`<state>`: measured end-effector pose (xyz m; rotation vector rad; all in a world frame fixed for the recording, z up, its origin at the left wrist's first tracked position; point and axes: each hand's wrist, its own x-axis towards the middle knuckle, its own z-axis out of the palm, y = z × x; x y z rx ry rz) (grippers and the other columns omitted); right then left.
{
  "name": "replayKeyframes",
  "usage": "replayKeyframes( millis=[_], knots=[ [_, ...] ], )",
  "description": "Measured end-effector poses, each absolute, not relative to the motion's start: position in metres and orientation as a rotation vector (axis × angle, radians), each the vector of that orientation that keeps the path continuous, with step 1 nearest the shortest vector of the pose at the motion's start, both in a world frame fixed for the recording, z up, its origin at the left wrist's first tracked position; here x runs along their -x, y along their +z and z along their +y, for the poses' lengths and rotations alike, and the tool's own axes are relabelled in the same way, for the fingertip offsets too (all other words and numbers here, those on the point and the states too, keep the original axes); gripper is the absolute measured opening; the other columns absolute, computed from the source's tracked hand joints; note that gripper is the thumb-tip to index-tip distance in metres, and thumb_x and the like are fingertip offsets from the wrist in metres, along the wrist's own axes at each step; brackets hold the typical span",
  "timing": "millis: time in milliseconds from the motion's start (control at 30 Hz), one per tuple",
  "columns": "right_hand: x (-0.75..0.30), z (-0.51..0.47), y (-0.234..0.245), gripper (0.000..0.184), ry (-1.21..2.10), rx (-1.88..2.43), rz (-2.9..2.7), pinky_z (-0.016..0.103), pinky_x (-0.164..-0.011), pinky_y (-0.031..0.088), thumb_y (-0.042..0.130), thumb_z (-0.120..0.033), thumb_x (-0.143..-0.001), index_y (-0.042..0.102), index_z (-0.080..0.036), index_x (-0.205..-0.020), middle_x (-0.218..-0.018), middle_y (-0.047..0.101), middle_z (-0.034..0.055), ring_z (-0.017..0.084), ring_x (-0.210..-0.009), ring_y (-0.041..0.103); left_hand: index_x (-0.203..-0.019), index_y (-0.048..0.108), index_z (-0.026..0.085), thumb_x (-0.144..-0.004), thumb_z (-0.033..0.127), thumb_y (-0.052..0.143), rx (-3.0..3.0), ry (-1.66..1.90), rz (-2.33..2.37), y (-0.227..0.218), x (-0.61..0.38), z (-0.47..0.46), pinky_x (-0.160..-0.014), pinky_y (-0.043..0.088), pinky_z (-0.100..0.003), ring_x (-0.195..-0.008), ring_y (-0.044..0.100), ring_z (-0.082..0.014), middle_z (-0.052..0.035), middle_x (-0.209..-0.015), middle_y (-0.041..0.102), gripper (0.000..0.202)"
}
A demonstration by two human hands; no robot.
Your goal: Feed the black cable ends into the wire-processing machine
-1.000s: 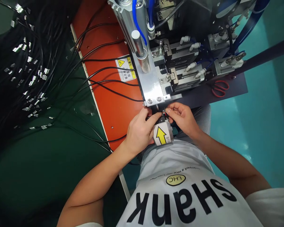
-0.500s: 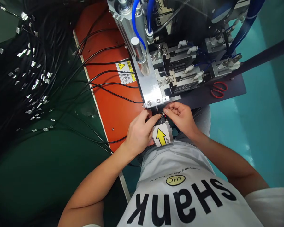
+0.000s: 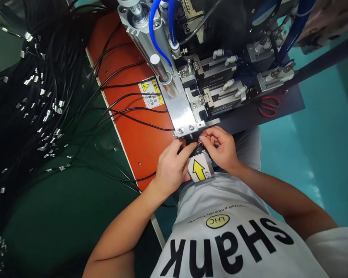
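My left hand [image 3: 172, 166] is closed at the front end of the machine, thumb and fingertips pressed together beside a small dark fixture [image 3: 197, 150]. A black cable [image 3: 146, 178] runs in beneath that hand. My right hand [image 3: 222, 148] pinches at the same fixture from the other side, its thumb close to the left thumb. A tiny bit of red and metal shows between the fingertips, too small to name. Just below is a white plate with a yellow arrow [image 3: 199, 169]. Above my hands sits the metal press block [image 3: 182, 116] of the machine.
Several black cables [image 3: 133, 93] cross the orange machine top [image 3: 142, 144]. A large bundle of cables with metal-tipped ends [image 3: 43, 112] lies on the green surface at left. Red-handled scissors [image 3: 269, 106] rest on the dark base at right. Pneumatic cylinders and blue tubes [image 3: 171, 23] stand behind.
The camera view has shifted slightly. Both hands stay at the fixture with fingertips close together. A blurred brownish shape has come into view at the upper right.
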<state>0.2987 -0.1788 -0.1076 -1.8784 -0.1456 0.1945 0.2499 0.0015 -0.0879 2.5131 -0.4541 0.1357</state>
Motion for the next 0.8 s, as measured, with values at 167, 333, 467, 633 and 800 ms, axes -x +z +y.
replayKeyframes(
  millis=[167, 333, 467, 633, 800],
  knots=[
    [-0.298, -0.181, -0.102, 0.009, 0.107, 1.942, -0.234, 0.029, -0.062, 0.042, 0.058, -0.026, -0.091, 0.064, -0.021, -0.086, -0.075, 0.054, -0.0001, 0.011, -0.056, 0.045, -0.12, 0.063, 0.017, -0.092, 0.01, 0.044, -2.511, 0.131, -0.447, -0.089, -0.25, 0.001, -0.071, 0.05, -0.028, -0.089, 0.057, -0.0179, -0.0104, -0.099, 0.056, 0.035],
    [-0.297, -0.18, -0.108, 0.008, 0.127, 1.938, -0.14, 0.028, -0.064, 0.043, 0.061, -0.026, -0.089, 0.063, -0.02, -0.083, -0.066, 0.052, -0.0022, 0.012, -0.059, 0.048, -0.121, 0.063, 0.017, -0.091, 0.009, 0.043, -2.513, 0.117, -0.449, -0.088, -0.249, 0.001, -0.073, 0.051, -0.028, -0.092, 0.058, -0.0187, -0.0105, -0.1, 0.057, 0.036],
    [-0.299, -0.182, -0.115, 0.014, 0.408, 1.703, 0.058, 0.026, -0.057, 0.042, 0.062, -0.032, -0.088, 0.062, -0.019, -0.086, -0.067, 0.054, -0.0025, 0.011, -0.056, 0.05, -0.122, 0.062, 0.019, -0.092, 0.009, 0.043, -2.516, 0.098, -0.449, -0.086, -0.25, 0.001, -0.074, 0.052, -0.028, -0.094, 0.06, -0.0188, -0.01, -0.102, 0.058, 0.036],
    [-0.292, -0.192, -0.117, 0.016, 0.406, 1.611, 0.13, 0.025, -0.058, 0.044, 0.062, -0.035, -0.09, 0.062, -0.02, -0.088, -0.075, 0.058, -0.0013, 0.011, -0.062, 0.055, -0.121, 0.06, 0.018, -0.091, 0.007, 0.047, -2.511, 0.096, -0.444, -0.085, -0.252, 0.0, -0.077, 0.053, -0.028, -0.094, 0.061, -0.0182, -0.0091, -0.103, 0.062, 0.035],
    [-0.281, -0.198, -0.117, 0.01, 0.109, 1.876, -0.114, 0.025, -0.054, 0.04, 0.072, -0.026, -0.083, 0.064, -0.022, -0.089, -0.078, 0.056, -0.0029, 0.007, -0.052, 0.043, -0.118, 0.06, 0.019, -0.09, 0.007, 0.051, -2.512, 0.076, -0.418, -0.084, -0.253, -0.001, -0.08, 0.053, -0.028, -0.095, 0.062, -0.0177, -0.008, -0.105, 0.064, 0.031]
  ],
)
